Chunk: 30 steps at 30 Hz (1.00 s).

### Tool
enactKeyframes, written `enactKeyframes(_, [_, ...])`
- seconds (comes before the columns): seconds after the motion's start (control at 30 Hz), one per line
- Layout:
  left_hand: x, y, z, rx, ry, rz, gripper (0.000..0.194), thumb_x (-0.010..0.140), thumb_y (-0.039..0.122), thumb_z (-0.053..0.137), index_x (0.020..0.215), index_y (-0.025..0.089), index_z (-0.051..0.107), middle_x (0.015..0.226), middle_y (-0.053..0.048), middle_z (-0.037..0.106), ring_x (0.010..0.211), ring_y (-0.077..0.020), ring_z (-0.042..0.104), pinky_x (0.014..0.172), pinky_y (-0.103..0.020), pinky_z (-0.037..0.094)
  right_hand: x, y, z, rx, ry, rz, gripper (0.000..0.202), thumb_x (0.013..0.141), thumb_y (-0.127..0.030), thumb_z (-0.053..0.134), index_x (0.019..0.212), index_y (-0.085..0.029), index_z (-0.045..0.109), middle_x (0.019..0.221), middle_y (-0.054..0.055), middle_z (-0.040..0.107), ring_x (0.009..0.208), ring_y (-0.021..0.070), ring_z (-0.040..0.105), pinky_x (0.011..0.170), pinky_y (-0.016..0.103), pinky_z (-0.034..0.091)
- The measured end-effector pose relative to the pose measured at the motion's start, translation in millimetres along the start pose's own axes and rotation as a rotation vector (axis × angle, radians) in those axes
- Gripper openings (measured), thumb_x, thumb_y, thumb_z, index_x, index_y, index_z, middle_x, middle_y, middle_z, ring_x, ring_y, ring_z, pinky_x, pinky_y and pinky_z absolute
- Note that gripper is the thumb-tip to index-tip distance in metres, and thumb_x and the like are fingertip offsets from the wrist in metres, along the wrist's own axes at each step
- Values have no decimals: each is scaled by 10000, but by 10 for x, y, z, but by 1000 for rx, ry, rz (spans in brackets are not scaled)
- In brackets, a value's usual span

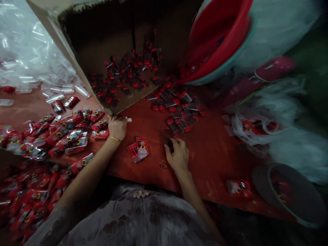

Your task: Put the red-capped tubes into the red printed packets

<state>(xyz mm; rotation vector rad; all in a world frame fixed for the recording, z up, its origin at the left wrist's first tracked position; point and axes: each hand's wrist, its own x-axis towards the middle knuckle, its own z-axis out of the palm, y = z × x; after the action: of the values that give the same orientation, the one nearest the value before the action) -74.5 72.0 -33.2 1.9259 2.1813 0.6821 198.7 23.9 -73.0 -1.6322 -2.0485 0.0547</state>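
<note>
red-capped containers (184, 107), small with dark bodies, lie in a loose pile on a red tabletop (210, 153), just beyond the right hand (178, 153). more of them are scattered inside an open cardboard box (143, 99), beyond the left hand (117, 128). the right hand is partly closed, with thumb and fingers curved around a small dark piece (169, 145); blur hides its details. the left hand, wearing a thin gold bracelet (114, 138), has curled fingers at the box's near corner, beside a white scrap (129, 119); whether it grips anything, i cannot tell.

between the hands, slightly nearer the body, are overlapping red printed cards (142, 148). a small ring-like object (163, 165) lies just left of the right wrist. to the left of the left hand are a heap of shiny red packets (61, 133) and, farther away, many clear plastic tubes (56, 89). beyond the right hand, a red basin (217, 41) tilts against a pale green one (230, 65). well to the right of that hand are a clear plastic bag (239, 131) with red items inside, another red packet (239, 189) and a grey round container (299, 194).
</note>
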Motion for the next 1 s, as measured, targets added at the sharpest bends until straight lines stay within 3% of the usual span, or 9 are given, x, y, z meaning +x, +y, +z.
enactKeyframes(0.1, [-140,133,-62,42,78,44,310,845,190,402,1016,138,655,1138,-165,629,1166,-301,486,1022,-501,252,0,15,15,17,7,-1,357,850,-388,473,1104,-163,582,1041,130,540,932,249,547,761,386,442])
enactKeyframes(0.17, [-317,258,-102,66,81,129,341,853,295,439,1090,140,630,1237,-162,573,1225,-312,432,1038,-500,238,2,24,18,27,4,1,359,848,-389,475,1107,-165,581,1038,128,541,928,246,549,757,382,439])
enactKeyframes(0.27, [-567,367,-93,63,-135,261,436,739,480,598,1058,190,662,1247,-144,573,1237,-343,421,1030,-511,269,2,29,17,46,1,4,360,845,-390,475,1108,-167,580,1030,124,540,923,245,549,753,382,436])
enactKeyframes(0.37, [-695,361,12,12,-244,258,404,714,484,634,1047,259,678,1266,-109,569,1252,-341,413,1013,-510,305,1,24,16,68,3,14,357,844,-386,477,1110,-172,578,1038,121,538,911,238,550,764,390,435])
enactKeyframes(0.5, [-675,366,213,-47,-125,162,262,811,390,548,1005,294,697,1232,-67,602,1257,-318,417,1005,-511,313,13,26,26,72,2,24,337,844,-382,482,1095,-183,588,1034,118,546,908,239,554,759,389,436])
enactKeyframes(0.67, [-581,495,334,-29,-18,147,298,852,361,474,1030,257,690,1253,-91,584,1256,-319,420,1024,-528,278,13,6,-26,138,54,9,329,846,-366,487,1073,-155,599,1023,131,554,917,242,559,756,387,448])
enactKeyframes(0.8, [-606,617,194,-82,61,133,337,849,418,471,1034,238,689,1289,-111,552,1267,-312,409,1042,-520,259,25,-180,-171,383,87,17,313,850,-354,501,1084,-165,586,1037,120,565,853,196,572,790,360,462])
enactKeyframes(0.9, [-666,710,38,-199,73,125,320,850,405,477,1068,272,670,1305,-87,542,1275,-299,402,1053,-521,243,108,-414,-224,683,4,99,334,830,-378,529,1100,-186,565,1053,98,591,860,181,580,808,337,467])
enactKeyframes(1.0, [-720,781,-58,-381,37,102,316,842,378,497,1092,270,658,1285,-81,560,1263,-285,418,1058,-497,255,226,-618,-185,994,-115,215,292,809,-400,548,1004,-188,596,946,54,644,838,169,590,762,294,469])
